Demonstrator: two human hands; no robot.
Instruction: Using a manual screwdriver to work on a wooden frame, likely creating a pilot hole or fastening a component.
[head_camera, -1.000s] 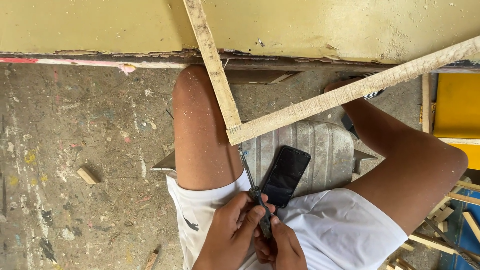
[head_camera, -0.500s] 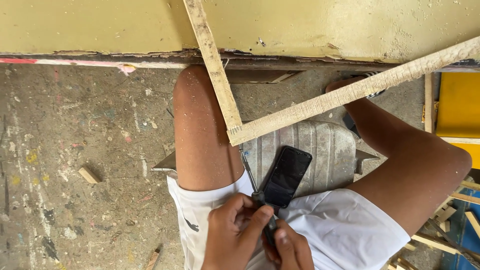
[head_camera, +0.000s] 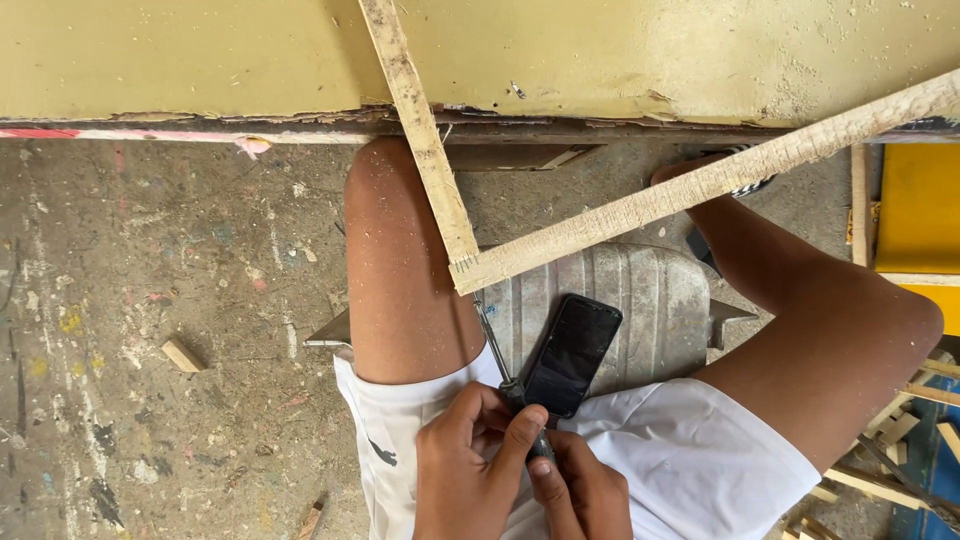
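We sit on a ribbed metal seat (head_camera: 640, 300) above the floor (head_camera: 150, 300), both hands low between our thighs. Our left hand (head_camera: 470, 460) is curled shut around the handle of a screwdriver (head_camera: 505, 375), thumb pressed along it; our right hand (head_camera: 585, 490) is closed on the handle's lower end from beneath. The shaft runs up from the hands toward the corner where two wood strips (head_camera: 640, 205) meet, its tip just below that joint.

A dark phone (head_camera: 572, 355) lies on the seat's near edge, touching our white shorts (head_camera: 690, 460) and just beside the shaft.

As we judge it, the risks are these: the tip could skid off the rough wood toward our left thigh, which lies right beside it, and a jerk of the handle could knock the phone off the seat onto the floor. The loose frame may also shift, since neither hand steadies it.
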